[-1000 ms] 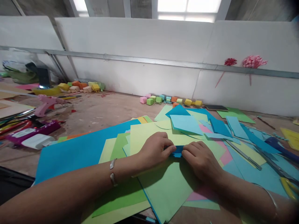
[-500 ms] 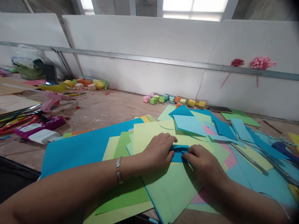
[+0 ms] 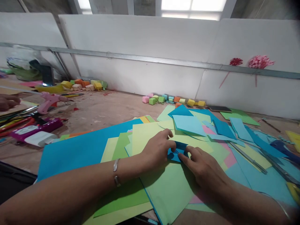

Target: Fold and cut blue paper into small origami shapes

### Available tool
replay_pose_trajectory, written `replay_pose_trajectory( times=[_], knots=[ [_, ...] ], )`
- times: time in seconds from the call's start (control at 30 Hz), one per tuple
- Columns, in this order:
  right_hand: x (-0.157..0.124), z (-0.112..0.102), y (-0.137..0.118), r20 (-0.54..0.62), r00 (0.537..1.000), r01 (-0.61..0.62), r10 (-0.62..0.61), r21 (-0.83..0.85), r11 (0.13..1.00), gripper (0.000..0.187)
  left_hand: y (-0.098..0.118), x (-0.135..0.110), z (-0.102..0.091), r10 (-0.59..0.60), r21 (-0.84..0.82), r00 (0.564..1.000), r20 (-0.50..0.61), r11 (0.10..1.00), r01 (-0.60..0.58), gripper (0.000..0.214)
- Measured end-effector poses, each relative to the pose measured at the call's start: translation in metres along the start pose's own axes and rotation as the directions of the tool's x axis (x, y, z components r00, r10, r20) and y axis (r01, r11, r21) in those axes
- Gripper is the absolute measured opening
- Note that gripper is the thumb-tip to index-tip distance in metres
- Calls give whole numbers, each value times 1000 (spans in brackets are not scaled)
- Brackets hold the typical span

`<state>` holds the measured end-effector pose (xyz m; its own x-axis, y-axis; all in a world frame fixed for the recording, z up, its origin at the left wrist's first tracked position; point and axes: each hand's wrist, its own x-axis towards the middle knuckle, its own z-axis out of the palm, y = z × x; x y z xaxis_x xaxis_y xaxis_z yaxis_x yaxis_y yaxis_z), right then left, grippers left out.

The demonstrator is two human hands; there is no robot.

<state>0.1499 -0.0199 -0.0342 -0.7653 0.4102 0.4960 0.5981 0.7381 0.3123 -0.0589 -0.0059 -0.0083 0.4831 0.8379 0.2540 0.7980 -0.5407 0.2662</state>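
Observation:
A small piece of blue paper (image 3: pixel 174 157) with folded-up flaps lies between my hands, over a pale green sheet (image 3: pixel 170 190). My left hand (image 3: pixel 158 146) grips its left end, thumb and fingers bent around the edge. At the opposite end my right hand (image 3: pixel 202 164) pinches the paper, thumb and forefinger at the right-hand fold. Parts of the folds are hidden behind the fingers. Underneath are overlapping sheets of yellow, green and a large blue sheet (image 3: pixel 77 153). A folded light blue paper (image 3: pixel 188 125) rests just beyond my hands.
To the right lie scissors (image 3: pixel 278 168) and a metal strip (image 3: pixel 248 157) among cut papers. Small coloured paper cubes (image 3: pixel 161 99) line the wall. On the left are a pink glue gun (image 3: pixel 48 103), a purple power strip (image 3: pixel 37 128) and another person's hand (image 3: pixel 8 101).
Both hands have shifted slightly left with the blue paper, which now shows its folds more openly, its upper flap tilted up. Another person's hand has appeared at the far left.

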Motion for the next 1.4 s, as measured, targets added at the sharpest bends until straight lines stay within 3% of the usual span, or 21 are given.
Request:
replay_pose_trajectory(
  times=[0.13,0.27,0.53,0.87,1.17,1.4],
  knots=[
    [2,-3,-2,49,999,6,-4,-32,999,25,3,1,-7,43,174,999,-22,984,-39,11],
    [4,-7,-5,90,996,24,-23,-11,1000,24,8,1,-15,-41,301,999,-5,953,41,26],
    [6,-6,-4,65,997,48,-46,-28,998,24,2,0,-10,-88,254,993,84,965,64,18],
    [4,-5,-3,101,992,78,-71,-67,995,25,-7,1,-3,-67,98,993,102,994,57,31],
    [4,-8,-6,152,988,6,2,-48,999,24,-8,-1,-2,-2,37,991,134,999,-3,72],
    [1,-8,-9,150,988,-9,22,-86,996,28,-6,-1,-2,12,38,989,149,999,-18,79]
  ],
)
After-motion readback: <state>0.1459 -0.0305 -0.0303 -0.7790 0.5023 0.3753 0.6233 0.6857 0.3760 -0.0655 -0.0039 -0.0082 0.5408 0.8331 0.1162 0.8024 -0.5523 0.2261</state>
